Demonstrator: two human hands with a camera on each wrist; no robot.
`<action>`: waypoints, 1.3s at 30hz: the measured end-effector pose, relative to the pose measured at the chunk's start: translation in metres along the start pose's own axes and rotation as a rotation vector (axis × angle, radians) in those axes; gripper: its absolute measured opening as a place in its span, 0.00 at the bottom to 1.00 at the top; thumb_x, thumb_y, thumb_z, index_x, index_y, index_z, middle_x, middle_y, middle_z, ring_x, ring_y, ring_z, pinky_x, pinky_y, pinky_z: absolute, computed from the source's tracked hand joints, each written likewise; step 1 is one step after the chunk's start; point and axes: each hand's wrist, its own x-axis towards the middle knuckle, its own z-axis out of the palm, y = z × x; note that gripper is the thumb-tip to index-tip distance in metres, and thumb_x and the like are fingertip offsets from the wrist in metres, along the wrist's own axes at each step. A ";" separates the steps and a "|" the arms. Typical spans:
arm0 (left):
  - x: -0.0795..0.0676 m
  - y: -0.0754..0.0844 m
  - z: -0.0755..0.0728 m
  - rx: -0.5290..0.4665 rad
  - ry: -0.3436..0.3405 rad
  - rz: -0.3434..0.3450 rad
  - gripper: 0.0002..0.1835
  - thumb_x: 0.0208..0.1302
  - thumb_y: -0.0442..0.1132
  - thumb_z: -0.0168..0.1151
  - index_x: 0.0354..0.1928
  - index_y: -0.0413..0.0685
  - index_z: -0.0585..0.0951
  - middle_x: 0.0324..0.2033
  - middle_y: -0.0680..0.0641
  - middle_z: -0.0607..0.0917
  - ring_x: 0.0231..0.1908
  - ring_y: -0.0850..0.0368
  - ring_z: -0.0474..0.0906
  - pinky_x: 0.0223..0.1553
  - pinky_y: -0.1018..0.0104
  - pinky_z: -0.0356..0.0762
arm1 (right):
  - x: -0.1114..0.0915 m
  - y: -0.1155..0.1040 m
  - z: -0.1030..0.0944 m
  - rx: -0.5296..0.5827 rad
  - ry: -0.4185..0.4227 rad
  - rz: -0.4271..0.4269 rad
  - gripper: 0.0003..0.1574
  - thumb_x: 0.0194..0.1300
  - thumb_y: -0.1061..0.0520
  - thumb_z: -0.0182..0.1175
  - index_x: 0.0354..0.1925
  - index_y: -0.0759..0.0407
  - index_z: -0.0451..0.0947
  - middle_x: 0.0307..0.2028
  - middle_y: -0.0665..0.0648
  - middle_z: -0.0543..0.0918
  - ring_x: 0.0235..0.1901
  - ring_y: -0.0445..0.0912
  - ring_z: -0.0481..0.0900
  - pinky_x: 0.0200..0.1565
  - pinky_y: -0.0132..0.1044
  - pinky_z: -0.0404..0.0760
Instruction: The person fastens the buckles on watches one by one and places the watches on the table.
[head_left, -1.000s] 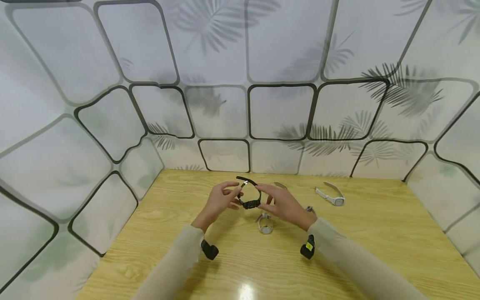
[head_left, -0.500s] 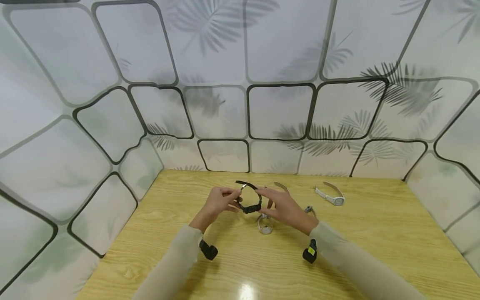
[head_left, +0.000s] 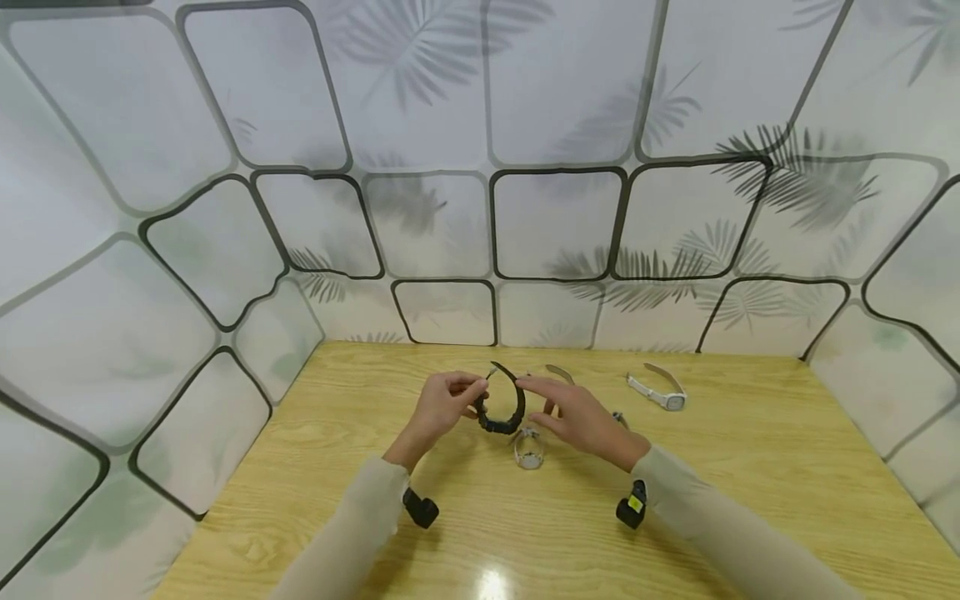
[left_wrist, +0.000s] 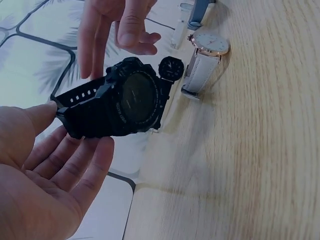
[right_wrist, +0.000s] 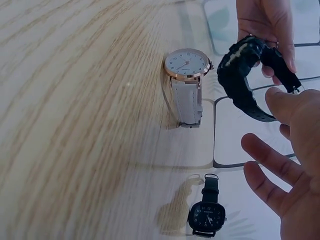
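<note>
My left hand (head_left: 445, 406) pinches the strap of a black sports watch (left_wrist: 136, 100) between thumb and fingers and holds it above the table. The watch is curved into an unfastened loop, its strap end pointing up, and its round face shows in the left wrist view. My right hand (head_left: 577, 417) is at the loop's other side, with its fingers extended and one fingertip right at the strap. Below and between the hands lies a watch with a white dial, rose-gold case and pale strap (right_wrist: 187, 102).
A white watch (head_left: 663, 396) lies at the back right of the wooden table (head_left: 720, 475). A brown strap (head_left: 559, 372) shows behind my right hand. In the right wrist view a square black watch (right_wrist: 207, 217) lies nearby. A patterned cloth wall (head_left: 555, 225) encloses the table.
The black watch has turned and sunk slightly in my left hand. My right hand's grip has loosened, and its lower fingers have come away to the right from the watch case.
</note>
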 end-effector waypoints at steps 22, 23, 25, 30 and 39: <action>-0.007 0.015 0.011 0.064 -0.016 0.118 0.13 0.74 0.34 0.63 0.53 0.31 0.84 0.42 0.32 0.88 0.41 0.34 0.86 0.41 0.46 0.87 | 0.017 0.002 -0.011 0.453 0.021 0.275 0.26 0.79 0.48 0.57 0.68 0.54 0.76 0.50 0.51 0.87 0.36 0.65 0.83 0.36 0.53 0.84; -0.010 0.020 0.011 0.066 -0.023 0.124 0.13 0.74 0.34 0.62 0.53 0.30 0.84 0.42 0.31 0.88 0.41 0.33 0.86 0.41 0.46 0.86 | 0.017 0.002 -0.012 0.463 0.018 0.277 0.25 0.79 0.48 0.57 0.67 0.55 0.77 0.49 0.51 0.87 0.36 0.65 0.83 0.36 0.54 0.84; -0.015 0.030 0.012 0.061 -0.032 0.136 0.12 0.74 0.33 0.62 0.52 0.30 0.84 0.42 0.30 0.87 0.40 0.32 0.86 0.41 0.46 0.87 | 0.016 0.002 -0.012 0.471 0.020 0.274 0.23 0.79 0.49 0.57 0.65 0.55 0.79 0.45 0.51 0.87 0.36 0.66 0.82 0.34 0.53 0.83; -0.022 0.039 0.013 0.049 -0.041 0.173 0.11 0.74 0.31 0.61 0.51 0.28 0.83 0.41 0.29 0.87 0.39 0.31 0.86 0.41 0.44 0.86 | 0.014 0.002 -0.011 0.468 0.034 0.268 0.19 0.78 0.49 0.59 0.61 0.54 0.82 0.39 0.52 0.84 0.34 0.66 0.82 0.32 0.54 0.82; -0.016 0.022 0.015 0.049 -0.039 0.139 0.12 0.72 0.31 0.64 0.52 0.30 0.84 0.40 0.32 0.87 0.39 0.32 0.86 0.42 0.38 0.84 | 0.013 0.001 -0.006 0.500 0.053 0.255 0.21 0.77 0.51 0.60 0.61 0.60 0.81 0.38 0.54 0.84 0.33 0.65 0.82 0.33 0.54 0.83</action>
